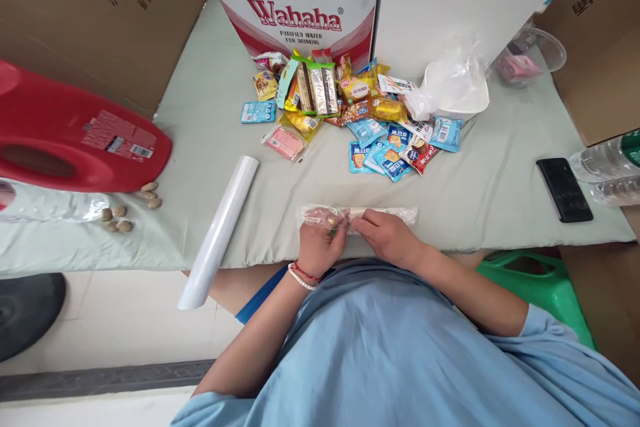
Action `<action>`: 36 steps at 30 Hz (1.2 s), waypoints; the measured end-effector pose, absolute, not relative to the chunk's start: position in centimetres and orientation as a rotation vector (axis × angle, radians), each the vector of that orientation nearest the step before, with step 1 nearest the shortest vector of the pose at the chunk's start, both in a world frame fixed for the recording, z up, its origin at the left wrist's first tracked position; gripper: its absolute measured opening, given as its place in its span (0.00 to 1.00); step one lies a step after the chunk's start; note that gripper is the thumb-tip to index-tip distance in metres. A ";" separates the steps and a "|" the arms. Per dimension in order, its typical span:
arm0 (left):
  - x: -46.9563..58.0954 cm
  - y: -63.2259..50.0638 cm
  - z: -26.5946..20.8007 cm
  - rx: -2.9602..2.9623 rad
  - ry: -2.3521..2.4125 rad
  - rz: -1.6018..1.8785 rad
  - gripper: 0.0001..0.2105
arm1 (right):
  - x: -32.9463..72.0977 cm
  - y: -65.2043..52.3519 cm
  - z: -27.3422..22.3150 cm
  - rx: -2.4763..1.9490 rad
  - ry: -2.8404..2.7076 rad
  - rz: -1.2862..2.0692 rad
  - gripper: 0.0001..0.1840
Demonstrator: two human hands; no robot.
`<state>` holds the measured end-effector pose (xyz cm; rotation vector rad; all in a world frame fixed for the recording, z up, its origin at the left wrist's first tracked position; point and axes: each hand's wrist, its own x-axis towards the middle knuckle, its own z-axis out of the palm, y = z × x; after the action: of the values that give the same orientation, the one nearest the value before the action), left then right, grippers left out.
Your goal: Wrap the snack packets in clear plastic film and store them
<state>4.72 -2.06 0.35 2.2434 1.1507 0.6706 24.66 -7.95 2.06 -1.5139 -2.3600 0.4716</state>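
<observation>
A long, narrow packet in clear plastic wrap (407,215) lies crosswise on the cloth near the table's front edge. My left hand (321,243) is closed on its left part, fingers curled into the plastic, with a bit of green showing beside them. Close by, my right hand (387,237) pinches the packet near its middle, thumb and index finger together. The fingertips of both hands almost meet. What is inside the wrap is hard to make out. Left of my hands, a white shiny roll (220,233) lies at a slant, its near end jutting past the table edge.
Snack packets (357,97) are heaped before a Wahaha water carton (300,13). A white bowl (475,97) holds a plastic bag. A red jug (75,127) and several brown nuts (120,211) lie left; a black phone (565,190) and bottles (613,163) lie right.
</observation>
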 end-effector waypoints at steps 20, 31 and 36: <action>0.9 2.3 4.2 1.982 1.377 0.330 0.09 | 24.3 -7.6 2.3 -1.532 -2.358 0.712 0.19; 8.4 -2.0 3.5 2.172 1.143 0.390 0.14 | 28.4 -8.8 4.2 -1.349 -1.875 0.992 0.20; 8.7 -3.5 3.3 2.615 1.147 0.208 0.14 | 31.0 -8.1 3.1 -1.984 -1.558 0.507 0.21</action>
<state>8.69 -3.55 3.33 2.6154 1.1473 0.2083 30.97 -8.10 3.06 -1.9844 -1.5584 0.5069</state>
